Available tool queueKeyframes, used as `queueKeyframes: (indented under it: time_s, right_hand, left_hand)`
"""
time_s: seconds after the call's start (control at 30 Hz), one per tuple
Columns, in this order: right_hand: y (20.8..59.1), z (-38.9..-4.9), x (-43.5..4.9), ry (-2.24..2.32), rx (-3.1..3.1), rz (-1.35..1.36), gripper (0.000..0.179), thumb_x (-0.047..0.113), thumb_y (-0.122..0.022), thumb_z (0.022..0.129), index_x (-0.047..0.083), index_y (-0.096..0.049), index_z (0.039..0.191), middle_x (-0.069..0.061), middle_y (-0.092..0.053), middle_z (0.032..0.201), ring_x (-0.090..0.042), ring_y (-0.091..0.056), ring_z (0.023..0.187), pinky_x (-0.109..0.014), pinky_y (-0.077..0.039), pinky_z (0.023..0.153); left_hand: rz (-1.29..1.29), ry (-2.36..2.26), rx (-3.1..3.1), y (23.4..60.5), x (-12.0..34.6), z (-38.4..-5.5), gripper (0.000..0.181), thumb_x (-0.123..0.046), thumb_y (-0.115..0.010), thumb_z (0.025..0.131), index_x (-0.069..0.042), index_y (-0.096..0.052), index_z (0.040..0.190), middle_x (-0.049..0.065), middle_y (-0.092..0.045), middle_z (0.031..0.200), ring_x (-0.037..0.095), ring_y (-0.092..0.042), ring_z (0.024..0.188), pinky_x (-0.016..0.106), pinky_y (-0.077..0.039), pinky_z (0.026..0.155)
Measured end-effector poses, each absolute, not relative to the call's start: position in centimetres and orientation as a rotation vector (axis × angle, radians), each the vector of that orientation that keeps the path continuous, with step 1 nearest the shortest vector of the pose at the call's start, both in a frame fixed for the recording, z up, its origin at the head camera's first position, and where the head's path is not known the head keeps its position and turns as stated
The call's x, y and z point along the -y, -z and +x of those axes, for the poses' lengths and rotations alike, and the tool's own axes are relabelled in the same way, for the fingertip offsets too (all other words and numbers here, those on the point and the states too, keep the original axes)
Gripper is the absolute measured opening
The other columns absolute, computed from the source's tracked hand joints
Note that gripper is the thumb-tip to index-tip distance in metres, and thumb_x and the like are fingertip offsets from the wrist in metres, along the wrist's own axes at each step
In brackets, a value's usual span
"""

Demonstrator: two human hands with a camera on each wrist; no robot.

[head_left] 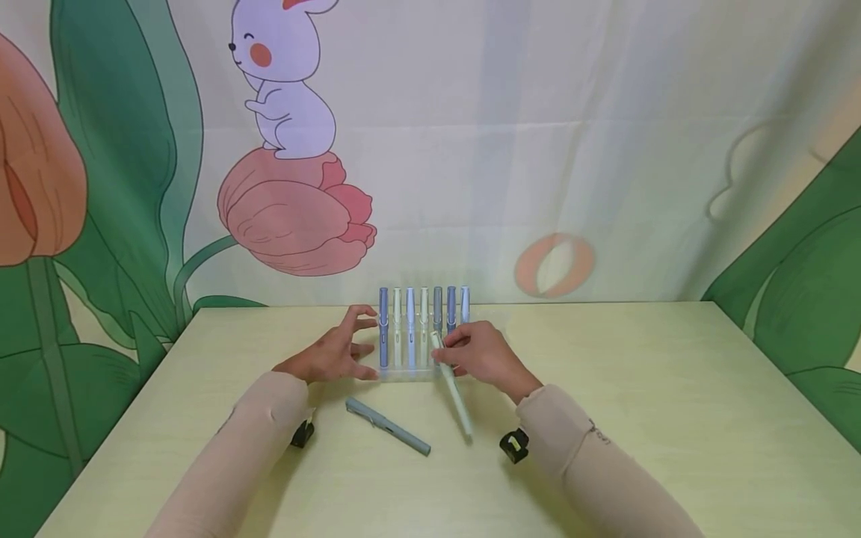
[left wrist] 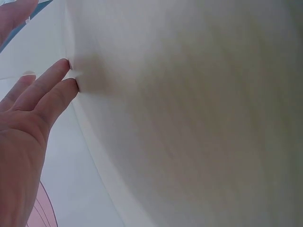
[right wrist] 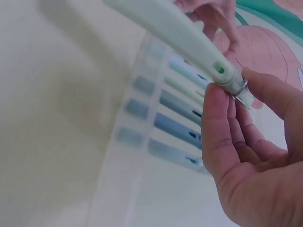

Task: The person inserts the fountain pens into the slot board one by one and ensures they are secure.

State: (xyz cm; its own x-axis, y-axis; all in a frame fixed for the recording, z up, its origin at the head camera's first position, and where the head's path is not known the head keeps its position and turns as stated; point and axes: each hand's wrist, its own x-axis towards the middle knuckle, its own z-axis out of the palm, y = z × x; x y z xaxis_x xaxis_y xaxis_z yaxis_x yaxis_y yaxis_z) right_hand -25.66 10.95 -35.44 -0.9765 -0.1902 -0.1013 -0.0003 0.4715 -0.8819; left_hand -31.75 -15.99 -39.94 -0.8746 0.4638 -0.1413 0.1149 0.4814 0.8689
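Note:
A clear pen stand (head_left: 406, 376) near the back of the table holds a row of upright fountain pens in blue, white, grey and pale shades. My left hand (head_left: 332, 355) is at its left side, fingers spread and slightly bent, fingertips right at the stand's edge. Between thumb and fingers, my right hand (head_left: 487, 355) pinches a pale green fountain pen (head_left: 455, 396) near its clip end. That pen slants in front of the stand, its other end toward me. In the right wrist view, the pen's small window (right wrist: 219, 68) faces the camera.
A grey-green fountain pen (head_left: 388, 427) lies slantwise on the light wooden table (head_left: 673, 418), in front of the stand. Behind the table hangs a printed curtain (head_left: 430, 149) with a rabbit and tulips. Each sleeve has a black wrist camera (head_left: 514, 446) at the cuff.

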Motion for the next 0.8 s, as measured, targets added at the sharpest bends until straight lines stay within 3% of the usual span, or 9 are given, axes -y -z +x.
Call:
queueKeyframes:
  time_s: [0.23,0.5,0.8]
  right_hand:
    - [34.2,-26.2,-12.4,1.6,-2.548,-0.12,0.028,0.017,-0.077,0.089,-0.003,-0.067,0.105,-0.012,-0.068,0.096,-0.021,-0.07,0.077,-0.042,-0.06,0.08]
    - [32.3,-26.9,-13.8,1.597,-2.597,-0.074,0.03,0.02,-0.076,0.09,-0.002,-0.065,0.107,-0.014,-0.068,0.101,-0.024,-0.071,0.08,-0.035,-0.061,0.077]
    - [30.7,-27.7,-15.5,1.615,-2.645,-0.045,0.036,0.021,-0.074,0.092,-0.005,-0.061,0.114,-0.016,-0.065,0.108,-0.025,-0.072,0.084,-0.038,-0.059,0.083]
  left_hand:
    - [0.483,-1.36,-2.373,40.1,16.0,-31.8,0.102,0.003,-0.083,0.077,-0.028,-0.014,0.145,0.014,-0.021,0.162,0.043,-0.044,0.137,0.047,-0.048,0.101]
    - [0.503,-1.365,-2.368,40.2,16.0,-31.7,0.1,0.003,-0.083,0.078,-0.031,-0.015,0.143,0.015,-0.021,0.162,0.043,-0.043,0.137,0.048,-0.048,0.101]
    - [0.534,-1.363,-2.37,39.9,16.0,-31.6,0.1,0.003,-0.083,0.078,-0.028,-0.014,0.143,0.016,-0.021,0.162,0.044,-0.044,0.136,0.048,-0.048,0.101]
